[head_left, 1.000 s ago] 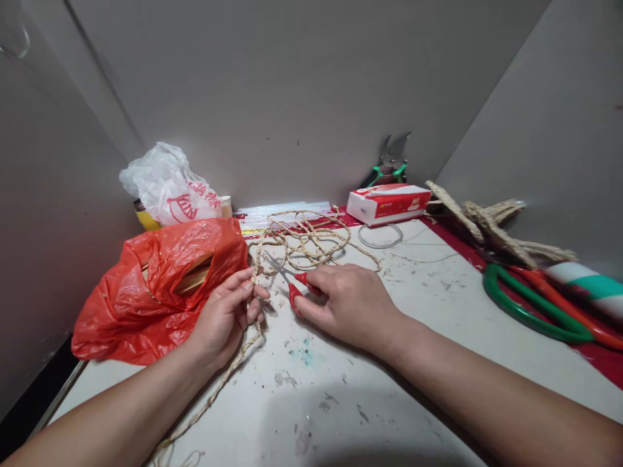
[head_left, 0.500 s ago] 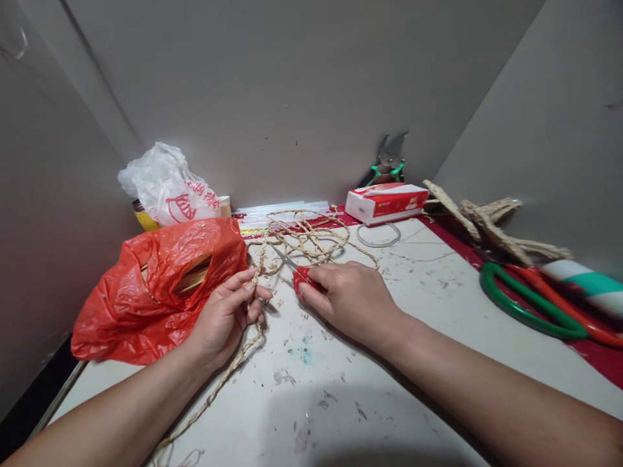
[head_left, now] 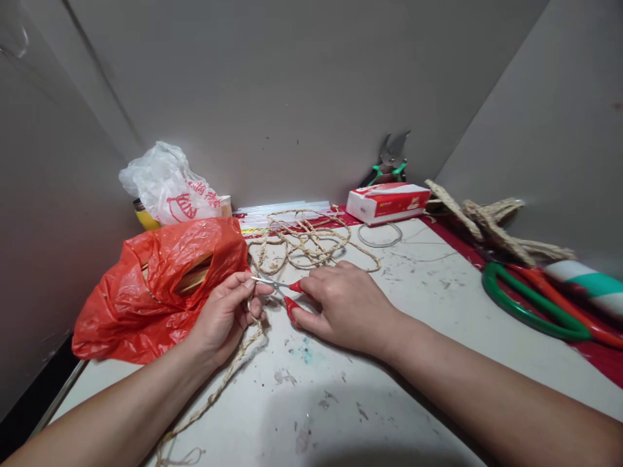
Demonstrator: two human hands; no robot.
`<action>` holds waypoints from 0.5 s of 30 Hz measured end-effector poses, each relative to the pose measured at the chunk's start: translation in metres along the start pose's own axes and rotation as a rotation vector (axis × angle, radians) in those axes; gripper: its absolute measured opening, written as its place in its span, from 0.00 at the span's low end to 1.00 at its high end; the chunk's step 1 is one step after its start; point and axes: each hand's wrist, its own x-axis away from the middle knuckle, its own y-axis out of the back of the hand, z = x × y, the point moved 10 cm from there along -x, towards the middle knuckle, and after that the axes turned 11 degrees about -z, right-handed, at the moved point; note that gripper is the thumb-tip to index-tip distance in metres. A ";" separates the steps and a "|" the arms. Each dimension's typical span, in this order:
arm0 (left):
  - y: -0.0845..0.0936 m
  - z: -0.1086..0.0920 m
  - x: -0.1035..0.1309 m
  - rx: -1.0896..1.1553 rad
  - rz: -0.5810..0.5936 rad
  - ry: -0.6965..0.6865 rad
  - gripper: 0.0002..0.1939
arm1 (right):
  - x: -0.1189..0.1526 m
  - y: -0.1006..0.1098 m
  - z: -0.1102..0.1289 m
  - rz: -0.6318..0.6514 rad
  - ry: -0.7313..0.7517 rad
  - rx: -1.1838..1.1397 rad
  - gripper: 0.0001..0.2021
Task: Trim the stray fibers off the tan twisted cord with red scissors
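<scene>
My left hand pinches a braided straw rope between thumb and fingers. Below the hand, the rope runs down along my forearm to a frayed end near the bottom edge. Small red-handled scissors are in my right hand, with its fingers closed around the handles. The blades are spread and meet the rope right at my left fingertips. Whether the rope is cut through there cannot be made out. Loose coils of the same rope lie on the table just beyond both hands.
A red plastic bag with wooden pieces sits left, a white bag behind it. A red-and-white box stands at the back, pruning shears against the wall behind it. Straw braids and a green-and-orange-handled tool lie right.
My right hand has turned the scissors and spread their handles. The blades have swung from pointing up at the coils to the rope at my left fingertips. My left hand stays nearly still.
</scene>
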 end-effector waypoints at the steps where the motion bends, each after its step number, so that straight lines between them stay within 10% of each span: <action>1: 0.000 0.000 0.000 0.002 0.001 -0.002 0.05 | 0.000 0.000 0.001 0.002 0.009 0.013 0.16; 15: 0.002 0.007 0.000 0.024 0.000 0.098 0.13 | -0.002 -0.001 -0.010 -0.007 -0.043 0.021 0.15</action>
